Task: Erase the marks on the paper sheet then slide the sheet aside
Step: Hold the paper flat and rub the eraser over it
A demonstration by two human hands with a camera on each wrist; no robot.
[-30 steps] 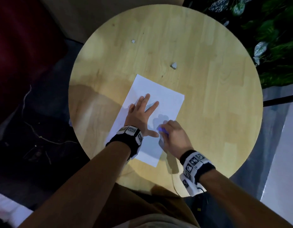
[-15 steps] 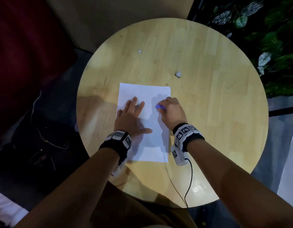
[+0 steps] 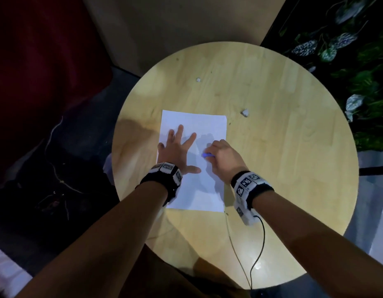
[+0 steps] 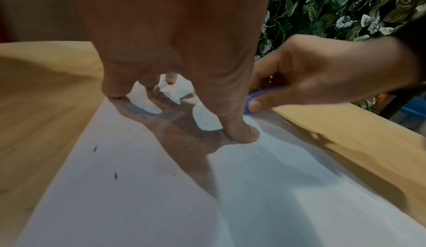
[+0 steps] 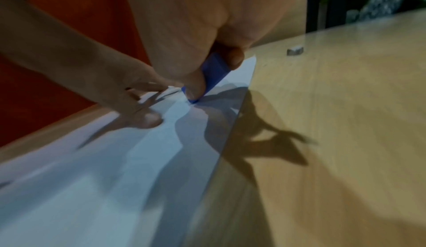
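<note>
- The paper sheet [image 3: 193,160] lies flat on the round wooden tabletop [image 3: 272,147], a bit left of centre and close to the person's side, long edges running away from them.
- Left hand [image 3: 175,151] is planted palm-down on the left part of the sheet, fingers straight and fanned out, thumb sticking out to the right near the middle of the page. Nothing gripped, it's just pressing the paper down. From the left wrist view the fingertips [image 4: 239,134] sit right on the paper.
- Right hand [image 3: 223,157] is curled up tight around a small blue eraser [image 5: 215,74], thumb on one side and fingers on the other. The eraser's lower corner touches the sheet near its right edge, pretty much mid-length.
- Both forearms come in from the near edge, angled toward each other, and both wrists wear bands with black-and-white markers.
- Some dark crumbs [image 4: 115,175] are scattered on the paper near the left hand.
- Two little grey bits sit on the bare wood past the sheet: one [image 3: 245,112] just off its far right corner, another [image 3: 198,79] further out.
</note>
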